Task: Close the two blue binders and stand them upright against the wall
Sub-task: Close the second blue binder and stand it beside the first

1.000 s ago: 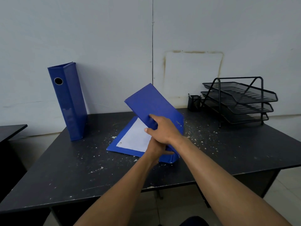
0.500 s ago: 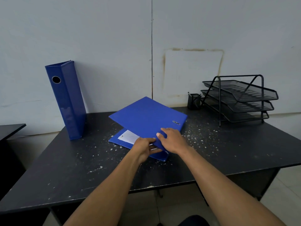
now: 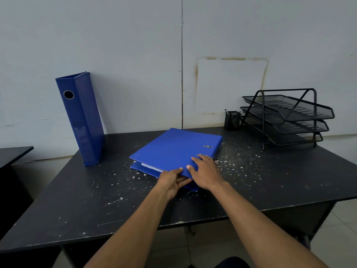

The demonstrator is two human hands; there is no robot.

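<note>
One blue binder (image 3: 81, 120) stands upright at the back left of the black table (image 3: 96, 200), leaning against the wall. The second blue binder (image 3: 173, 149) lies flat in the middle of the table, its cover nearly down with a thin gap at the left where white paper shows. My left hand (image 3: 172, 181) grips the binder's near corner, thumb on top and fingers under the cover. My right hand (image 3: 205, 172) rests flat on the cover beside it, fingers spread.
A black three-tier mesh paper tray (image 3: 287, 117) stands at the back right, with a small black pen holder (image 3: 231, 119) to its left by the wall. Another dark table edge (image 3: 13, 153) shows at far left. White flecks litter the tabletop.
The lying binder's cover has swung down from raised to almost flat. Both hands followed it down to the near corner.
</note>
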